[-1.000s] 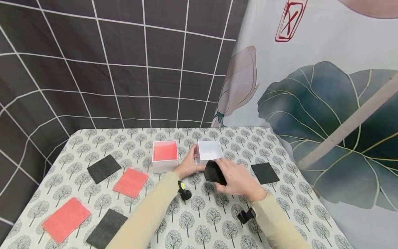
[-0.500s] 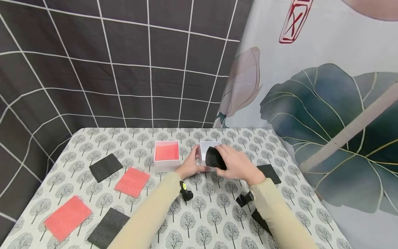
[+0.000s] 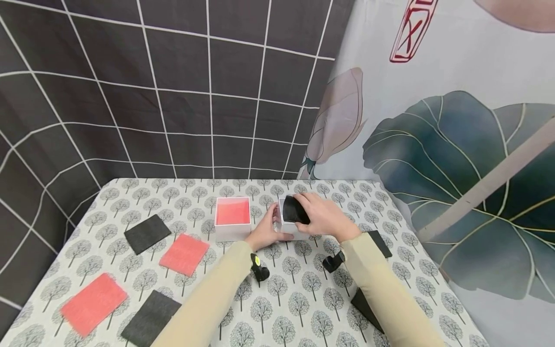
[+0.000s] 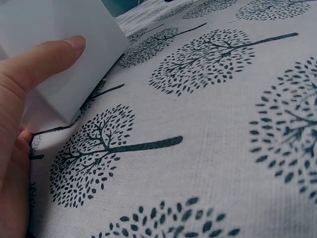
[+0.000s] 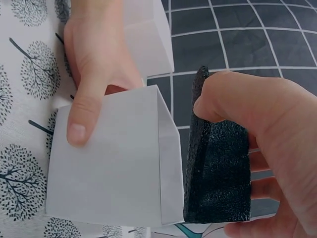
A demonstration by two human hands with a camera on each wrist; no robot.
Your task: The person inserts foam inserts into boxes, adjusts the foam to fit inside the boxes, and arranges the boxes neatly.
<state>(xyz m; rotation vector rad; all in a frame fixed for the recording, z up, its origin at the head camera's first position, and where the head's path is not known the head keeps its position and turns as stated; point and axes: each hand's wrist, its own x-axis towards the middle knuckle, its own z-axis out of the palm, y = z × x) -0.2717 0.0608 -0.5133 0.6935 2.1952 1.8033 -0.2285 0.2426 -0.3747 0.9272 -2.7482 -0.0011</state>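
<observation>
My left hand (image 3: 265, 230) grips an open-topped white box (image 3: 299, 231) at its left side. In the left wrist view the thumb (image 4: 49, 62) lies across the box's front wall. Over the box's opening, my right hand (image 3: 324, 215) holds a black felt-like sheet (image 3: 295, 210), bent into a curve. The right wrist view shows that sheet (image 5: 220, 173) pinched between thumb and fingers, right by the rim of the box (image 5: 116, 173). The head view cannot tell how far the sheet reaches inside.
A second white box (image 3: 232, 233), red inside, stands to the left. Red sheets (image 3: 184, 254) and black sheets (image 3: 148, 233) lie at left. More black sheets (image 3: 380, 243) lie at right, partly behind my right sleeve. Grid-patterned cloth (image 3: 173, 111) hangs behind the table.
My right hand has moved forward, carrying the black sheet from in front of the white box to over its opening. The left hand stays on the box.
</observation>
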